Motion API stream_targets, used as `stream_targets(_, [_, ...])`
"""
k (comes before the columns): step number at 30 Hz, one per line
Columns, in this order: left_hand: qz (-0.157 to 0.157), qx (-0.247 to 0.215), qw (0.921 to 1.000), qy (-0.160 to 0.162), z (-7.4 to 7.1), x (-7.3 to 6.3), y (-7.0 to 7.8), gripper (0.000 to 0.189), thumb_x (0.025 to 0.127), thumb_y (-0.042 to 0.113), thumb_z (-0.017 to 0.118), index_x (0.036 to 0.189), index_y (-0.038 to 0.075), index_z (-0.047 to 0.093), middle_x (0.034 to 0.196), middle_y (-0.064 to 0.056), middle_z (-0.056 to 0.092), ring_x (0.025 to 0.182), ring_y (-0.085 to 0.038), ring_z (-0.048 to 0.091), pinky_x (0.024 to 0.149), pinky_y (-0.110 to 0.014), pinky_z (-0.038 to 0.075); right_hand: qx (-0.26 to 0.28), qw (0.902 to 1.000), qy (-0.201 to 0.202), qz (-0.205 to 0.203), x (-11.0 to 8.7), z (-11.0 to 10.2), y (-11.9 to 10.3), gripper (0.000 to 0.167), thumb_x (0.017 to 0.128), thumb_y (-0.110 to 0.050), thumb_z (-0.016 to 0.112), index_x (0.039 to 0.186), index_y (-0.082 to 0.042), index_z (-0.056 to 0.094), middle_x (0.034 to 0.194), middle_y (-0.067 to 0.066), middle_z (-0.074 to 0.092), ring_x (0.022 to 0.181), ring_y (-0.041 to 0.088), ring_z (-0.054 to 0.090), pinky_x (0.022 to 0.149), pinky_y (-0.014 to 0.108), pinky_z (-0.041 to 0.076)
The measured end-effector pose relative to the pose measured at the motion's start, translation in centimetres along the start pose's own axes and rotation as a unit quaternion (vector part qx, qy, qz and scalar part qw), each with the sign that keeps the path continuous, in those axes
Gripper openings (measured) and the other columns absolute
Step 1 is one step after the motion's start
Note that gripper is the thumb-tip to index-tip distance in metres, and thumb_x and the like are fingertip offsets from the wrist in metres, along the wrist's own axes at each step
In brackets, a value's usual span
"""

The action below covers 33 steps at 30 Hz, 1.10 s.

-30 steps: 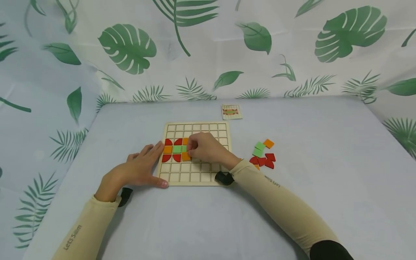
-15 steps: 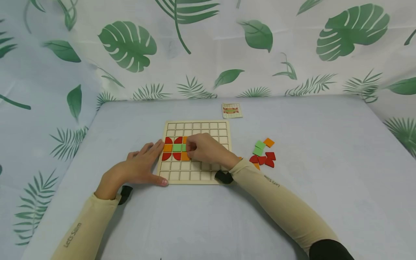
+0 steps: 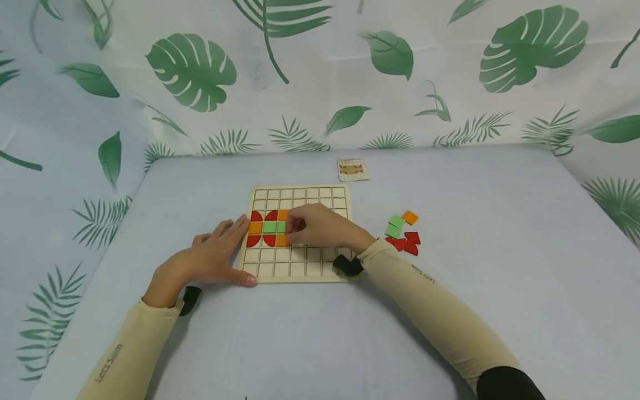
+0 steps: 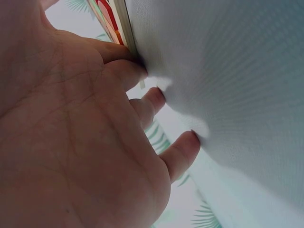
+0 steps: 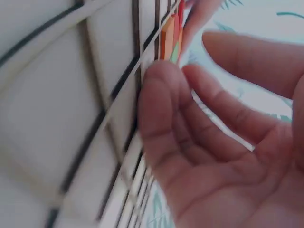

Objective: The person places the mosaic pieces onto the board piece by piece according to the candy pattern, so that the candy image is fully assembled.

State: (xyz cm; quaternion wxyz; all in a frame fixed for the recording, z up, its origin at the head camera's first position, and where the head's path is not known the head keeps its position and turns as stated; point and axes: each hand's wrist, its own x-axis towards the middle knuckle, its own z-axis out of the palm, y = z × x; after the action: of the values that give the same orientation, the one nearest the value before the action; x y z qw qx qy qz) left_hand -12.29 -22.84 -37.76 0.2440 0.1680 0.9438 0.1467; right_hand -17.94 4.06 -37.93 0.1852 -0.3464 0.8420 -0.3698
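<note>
A square wooden grid board [image 3: 300,272] lies on the table, with red quarter-round, orange and green tiles [image 3: 270,226] set in its left part. My left hand [image 3: 212,258] rests at the board's left side, fingers spread, thumb at the near left corner. In the left wrist view, fingertips of the left hand [image 4: 80,118] touch the cloth beside the board's edge. Over the board, my right hand [image 3: 320,226] has bent fingers at the right end of the tiles. In the right wrist view, the right hand [image 5: 209,142] shows its thumb apart from the other fingers, with no tile visible between them.
Loose red tiles [image 3: 411,243], green tiles [image 3: 394,226] and an orange tile [image 3: 410,217] lie right of the board, partly beside the right sleeve [image 3: 415,289]. A small pattern card [image 3: 353,170] lies behind the board. Leaf-print cloth [image 3: 320,72] hangs at the back.
The right hand stays at the same tiles, with its wrist and sleeve slightly shifted. An orange tile by the sleeve is now hidden. The left hand keeps its place; the view drifts slightly.
</note>
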Motion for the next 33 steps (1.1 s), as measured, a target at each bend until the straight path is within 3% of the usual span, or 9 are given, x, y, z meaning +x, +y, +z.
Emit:
stream_targets(9, [-0.006, 0.006, 1.0000, 0.004, 0.0, -0.2, -0.2, 0.135, 0.082, 0.065, 0.086, 0.171, 0.001, 0.007, 0.178, -0.020, 0.007, 0.158, -0.049, 0.009, 0.115, -0.079, 0.018, 0.099, 0.9937, -0.046, 0.024, -2.5, -1.0, 1.3, 0.014, 0.101, -0.013, 0.074, 0.115, -0.008, 0.074, 0.111, 0.001, 0.073, 0.105, 0.019, 0.067, 0.099, 0.034, 0.053])
stream_targets(14, [-0.009, -0.006, 0.9999, 0.003, 0.0, -0.5, -0.3, 0.134, 0.082, 0.062, 0.087, 0.171, 0.001, 0.007, 0.178, -0.020, 0.006, 0.158, -0.050, 0.007, 0.115, -0.080, 0.016, 0.108, 0.9901, -0.088, 0.014, -3.3, -2.0, 1.5, 0.030, 0.102, -0.019, 0.073, 0.129, -0.005, 0.071, 0.128, 0.003, 0.070, 0.118, 0.018, 0.065, 0.108, 0.033, 0.049])
stream_targets(18, [-0.008, -0.010, 0.9999, 0.003, 0.2, -0.5, -0.5, 0.135, 0.082, 0.062, 0.087, 0.171, 0.001, 0.006, 0.178, -0.020, 0.006, 0.158, -0.049, 0.006, 0.116, -0.079, 0.015, 0.116, 0.9898, -0.081, 0.012, -4.0, -3.3, 1.5, 0.033, 0.102, -0.017, 0.072, 0.131, -0.002, 0.068, 0.129, 0.010, 0.070, 0.120, 0.020, 0.067, 0.106, 0.036, 0.051])
stream_targets(24, [0.000, -0.006, 1.0000, 0.004, 0.4, -0.4, -0.5, 0.136, 0.082, 0.064, 0.086, 0.171, 0.001, 0.005, 0.178, -0.020, 0.005, 0.159, -0.049, 0.006, 0.116, -0.078, 0.015, 0.063, 0.9971, -0.029, 0.032, -5.3, -5.6, 2.6, 0.028, 0.102, -0.015, 0.073, 0.127, -0.001, 0.069, 0.123, 0.010, 0.070, 0.112, 0.023, 0.067, 0.099, 0.040, 0.055])
stream_targets(33, [0.003, -0.001, 1.0000, 0.002, 0.2, -0.1, 0.0, 0.137, 0.081, 0.064, 0.086, 0.171, 0.001, 0.005, 0.178, -0.020, 0.005, 0.158, -0.049, 0.006, 0.115, -0.079, 0.016, -0.028, 0.9940, -0.024, 0.103, -7.0, -7.8, 4.9, 0.022, 0.096, -0.015, 0.079, 0.114, -0.007, 0.070, 0.105, 0.006, 0.066, 0.103, 0.026, 0.058, 0.092, 0.042, 0.049])
